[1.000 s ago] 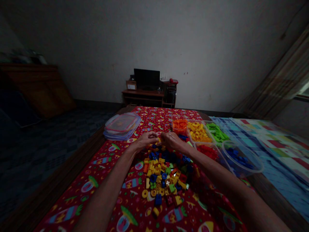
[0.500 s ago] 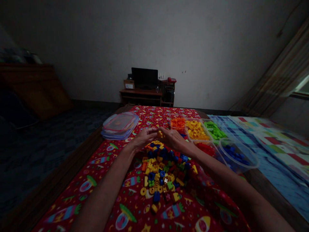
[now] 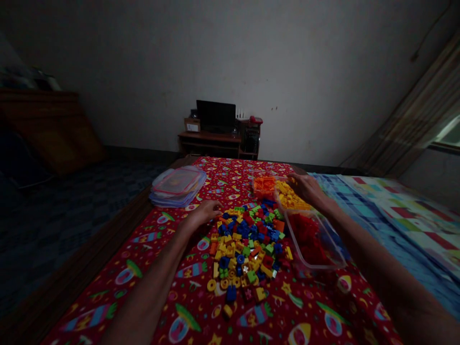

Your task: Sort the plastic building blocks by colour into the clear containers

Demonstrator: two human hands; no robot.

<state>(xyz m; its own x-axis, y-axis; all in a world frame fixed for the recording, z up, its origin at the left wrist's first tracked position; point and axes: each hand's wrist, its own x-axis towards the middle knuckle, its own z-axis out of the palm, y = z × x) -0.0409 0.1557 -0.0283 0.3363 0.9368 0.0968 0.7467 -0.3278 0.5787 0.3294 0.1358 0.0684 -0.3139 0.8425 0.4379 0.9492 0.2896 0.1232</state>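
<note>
A loose pile of toy building blocks [image 3: 247,235], in yellow, blue, red, green and orange, lies on a red patterned cloth [image 3: 165,268]. My left hand [image 3: 207,211] is at the pile's far left edge, fingers bent and slightly apart, with nothing visible between them. Over the clear box of yellow blocks [image 3: 290,196] is my right hand [image 3: 305,188], its fingers drawn together and pointing down; whatever they hold is hidden. Left of that box stands one with orange blocks [image 3: 264,186]. A box of red blocks [image 3: 307,235] sits nearer me, beneath my right forearm.
Stacked clear lids [image 3: 178,186] lie at the cloth's left. Blue blocks [image 3: 337,239] show partly behind the red box and my forearm. To the right are checked bedcovers [image 3: 406,206]. A desk with a monitor [image 3: 215,116] stands by the far wall.
My hands, together above the pile before, have parted. The right moved right over the yellow box; the left lowered to the pile's edge. The red box now shows more fully.
</note>
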